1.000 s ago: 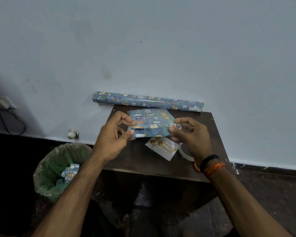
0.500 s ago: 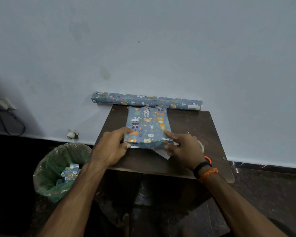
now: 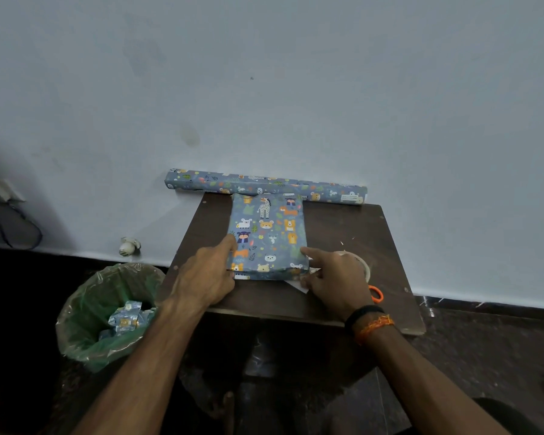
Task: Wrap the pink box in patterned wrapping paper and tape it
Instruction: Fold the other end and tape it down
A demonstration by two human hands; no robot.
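Note:
The box, fully covered in blue animal-patterned wrapping paper (image 3: pixel 267 237), lies flat on the dark wooden table (image 3: pixel 343 227), its long side running away from me. No pink shows. My left hand (image 3: pixel 204 277) holds its near-left corner, with the index finger along the left side. At the near-right corner is my right hand (image 3: pixel 333 277), index finger on the top edge and the other fingers curled at the corner. A tape roll (image 3: pixel 364 267) sits partly hidden behind my right hand.
The wrapping-paper roll (image 3: pixel 264 183) lies along the wall at the table's back edge. A white card (image 3: pixel 299 284) pokes out under the box. Orange scissor handles (image 3: pixel 377 293) show by my right wrist. A green-lined bin (image 3: pixel 85 309) with paper scraps stands left of the table.
One second ago both hands held the wrapped box up, tilted over the card. They have since laid it flat on the table, and they stay at its near corners.

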